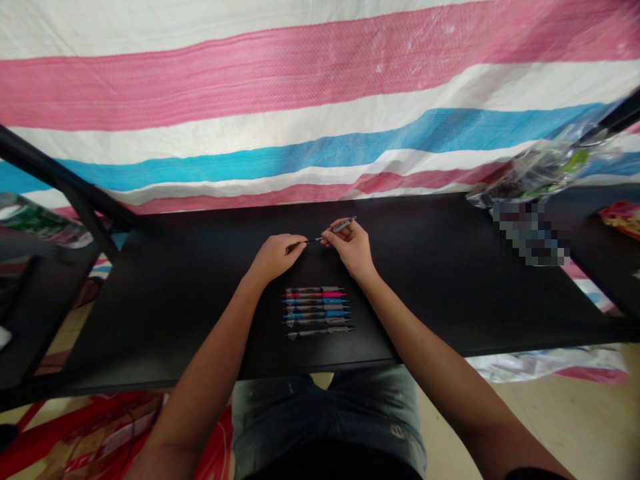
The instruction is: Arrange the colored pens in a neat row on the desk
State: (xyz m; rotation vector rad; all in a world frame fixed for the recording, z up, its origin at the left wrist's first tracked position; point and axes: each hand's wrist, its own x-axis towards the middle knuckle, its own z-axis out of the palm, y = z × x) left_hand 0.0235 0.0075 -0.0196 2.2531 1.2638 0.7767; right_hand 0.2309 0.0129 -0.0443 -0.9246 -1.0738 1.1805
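Over the middle of the black table, my left hand (280, 255) is closed on a thin dark pen part, its thumb and forefinger pinched at the left end. My right hand (353, 247) pinches the same slim piece further right, and a grey pen barrel (344, 225) shows between its fingers, pointing up and right. Whether the barrel and the thin part are joined cannot be made out. Below the hands lies a column of several pens, among them a red pen (327, 295), a blue pen (330, 301) and a grey-black pen (327, 331) nearest the front edge.
The black table (430, 287) spans the view before a striped plastic sheet (225, 80). Clear plastic bags (535, 170) lie at the back right, beside a pixelated object (533, 237). A dark metal frame (85, 207) stands at the left. A red bag (623, 219) is far right.
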